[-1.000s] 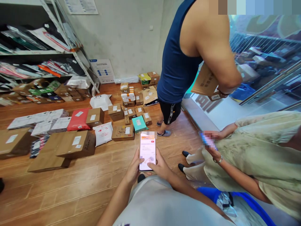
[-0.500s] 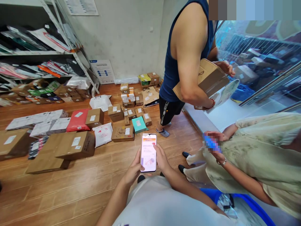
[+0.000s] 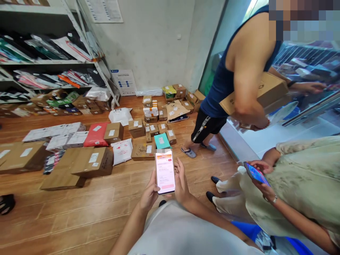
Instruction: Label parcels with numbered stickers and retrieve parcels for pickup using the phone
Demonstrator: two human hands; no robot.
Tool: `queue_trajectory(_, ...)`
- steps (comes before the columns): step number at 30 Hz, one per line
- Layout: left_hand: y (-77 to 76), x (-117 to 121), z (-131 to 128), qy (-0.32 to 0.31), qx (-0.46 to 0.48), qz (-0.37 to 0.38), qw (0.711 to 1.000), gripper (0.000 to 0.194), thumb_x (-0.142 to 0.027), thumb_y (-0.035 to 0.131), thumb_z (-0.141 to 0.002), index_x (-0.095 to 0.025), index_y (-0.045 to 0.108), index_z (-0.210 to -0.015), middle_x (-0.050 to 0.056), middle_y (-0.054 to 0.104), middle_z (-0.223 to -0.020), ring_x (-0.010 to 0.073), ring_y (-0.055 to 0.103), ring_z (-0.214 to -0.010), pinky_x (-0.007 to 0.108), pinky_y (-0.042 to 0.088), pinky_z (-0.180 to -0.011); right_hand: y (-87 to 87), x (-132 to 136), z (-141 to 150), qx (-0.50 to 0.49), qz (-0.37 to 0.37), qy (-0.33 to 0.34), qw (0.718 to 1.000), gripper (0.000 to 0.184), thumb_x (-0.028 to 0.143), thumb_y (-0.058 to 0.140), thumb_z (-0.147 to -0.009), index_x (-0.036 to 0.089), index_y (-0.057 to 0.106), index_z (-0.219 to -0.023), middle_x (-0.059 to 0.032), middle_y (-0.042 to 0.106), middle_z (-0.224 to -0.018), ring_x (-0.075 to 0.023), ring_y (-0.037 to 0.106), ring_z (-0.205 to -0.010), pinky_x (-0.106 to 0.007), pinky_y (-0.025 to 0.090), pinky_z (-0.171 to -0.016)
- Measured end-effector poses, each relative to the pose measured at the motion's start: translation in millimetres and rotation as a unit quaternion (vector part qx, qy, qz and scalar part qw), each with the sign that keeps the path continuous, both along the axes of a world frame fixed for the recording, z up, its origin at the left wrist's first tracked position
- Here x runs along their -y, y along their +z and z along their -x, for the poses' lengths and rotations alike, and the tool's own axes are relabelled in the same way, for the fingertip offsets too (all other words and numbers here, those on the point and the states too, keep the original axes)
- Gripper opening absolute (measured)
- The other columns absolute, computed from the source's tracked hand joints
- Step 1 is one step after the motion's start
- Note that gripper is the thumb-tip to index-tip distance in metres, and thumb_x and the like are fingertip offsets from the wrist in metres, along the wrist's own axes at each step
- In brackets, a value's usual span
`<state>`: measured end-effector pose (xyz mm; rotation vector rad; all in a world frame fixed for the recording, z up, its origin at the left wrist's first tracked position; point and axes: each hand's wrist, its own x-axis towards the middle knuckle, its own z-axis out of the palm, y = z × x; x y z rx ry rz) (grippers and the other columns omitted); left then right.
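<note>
Can pass leftward from the bare left hand [image 3: 149, 194], low over the glossy brown wood-plank floor [image 3: 87, 216]. Meets brown cardboard boxes [image 3: 92, 162] and a flat turquoise parcel [image 3: 162, 141] at floor level ahead, and on the right a person [image 3: 305, 191] in a pale-green patterned top [image 3: 297, 159], with narrower floor between.
</note>
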<state>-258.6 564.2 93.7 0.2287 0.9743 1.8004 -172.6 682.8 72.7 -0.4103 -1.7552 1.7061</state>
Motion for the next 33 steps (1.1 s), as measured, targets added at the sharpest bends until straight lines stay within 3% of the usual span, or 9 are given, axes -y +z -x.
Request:
queue_trajectory(4,10.8,23,18,0.042,-0.005,-0.022,0.999,0.104,-0.012,0.049,-0.064,-0.033,0.002,-0.154,0.001,0.04,-0.151,0.032,0.035,-0.137,0.041,0.048,-0.099,0.5,19,15,-0.002,-0.123,0.03,0.992,0.062,0.053,0.029,-0.097,0.025,0.018,-0.151,-0.0133,0.027,-0.152,-0.0278,0.036,-0.136,-0.046,0.035,-0.109)
queue_trajectory(8,9.6,59,35,0.046,0.005,-0.02,0.999,0.104,-0.013,0.049,-0.066,-0.036,-0.002,-0.153,0.003,0.039,-0.152,0.0353,0.04,-0.133,0.044,0.052,-0.091,3.6,41,37,-0.009,-0.213,0.062,0.975,0.059,0.051,0.028,-0.097,0.027,0.024,-0.15,-0.0126,0.028,-0.15,-0.0309,0.03,-0.139,-0.053,0.029,-0.111)
queue_trajectory(13,1.7,101,55,0.116,0.011,-0.025,0.993,0.103,-0.013,0.05,-0.067,-0.039,-0.002,-0.153,0.004,0.039,-0.152,0.0355,0.049,-0.125,0.043,0.056,-0.084,9.7,66,74,-0.024,-0.25,0.116,0.961,0.058,0.051,0.03,-0.096,0.03,0.031,-0.149,-0.011,0.021,-0.152,-0.0323,0.037,-0.131,-0.053,0.035,-0.105)
queue_trajectory(17,-3.1,130,73,0.172,0.014,-0.027,0.985,0.107,-0.013,0.051,-0.067,-0.04,-0.008,-0.152,0.007,0.04,-0.15,0.0366,0.055,-0.117,0.042,0.059,-0.07,8.8,86,112,-0.009,-0.271,0.165,0.948,0.054,0.048,0.035,-0.095,0.031,0.038,-0.146,-0.0096,0.02,-0.154,-0.0348,0.031,-0.135,-0.053,0.034,-0.104)
queue_trajectory(19,-7.4,145,86,0.207,0.017,-0.017,0.978,0.108,-0.014,0.051,-0.066,-0.039,-0.01,-0.151,0.008,0.038,-0.151,0.0377,0.054,-0.118,0.042,0.06,-0.068,4.3,100,135,-0.023,-0.237,0.19,0.953,0.056,0.049,0.038,-0.095,0.031,0.035,-0.148,-0.0092,0.022,-0.154,-0.0338,0.029,-0.138,-0.053,0.031,-0.107)
queue_trajectory(22,-15.3,168,113,0.252,0.019,0.0,0.968,0.107,-0.016,0.051,-0.067,-0.036,-0.01,-0.152,0.011,0.035,-0.153,0.0408,0.052,-0.12,0.045,0.06,-0.066,-3.7,125,179,-0.024,-0.071,0.247,0.966,0.062,0.05,0.04,-0.095,0.032,0.021,-0.151,-0.0098,0.034,-0.15,-0.0281,0.04,-0.132,-0.048,0.036,-0.106)
queue_trajectory(25,-20.3,188,152,0.29,0.014,0.002,0.957,0.107,-0.016,0.051,-0.067,-0.036,-0.01,-0.152,0.011,0.034,-0.153,0.0421,0.049,-0.123,0.047,0.06,-0.067,-5.7,148,235,0.042,0.09,0.332,0.938,0.049,0.047,0.037,-0.097,0.027,0.038,-0.142,-0.0089,0.054,-0.133,-0.0231,0.055,-0.115,-0.04,0.043,-0.099)
queue_trajectory(28,-20.1,205,206,0.325,0.007,0.008,0.946,0.105,-0.016,0.05,-0.068,-0.036,-0.009,-0.152,0.01,0.033,-0.154,0.0425,0.048,-0.125,0.047,0.06,-0.068,-0.4,166,305,0.084,0.137,0.386,0.908,0.037,0.044,0.04,-0.097,0.024,0.057,-0.123,-0.0058,0.064,-0.119,-0.0217,0.057,-0.11,-0.035,0.044,-0.097)
queue_trajectory(33,-9.4,237,314,0.358,0.008,0.041,0.933,0.103,-0.017,0.05,-0.069,-0.035,-0.009,-0.153,0.011,0.033,-0.154,0.0417,0.051,-0.12,0.048,0.059,-0.068,8.4,204,435,0.103,0.189,0.431,0.876,0.028,0.038,0.045,-0.091,0.022,0.064,-0.105,-0.0042,0.069,-0.101,-0.0219,0.061,-0.099,-0.032,0.048,-0.085)
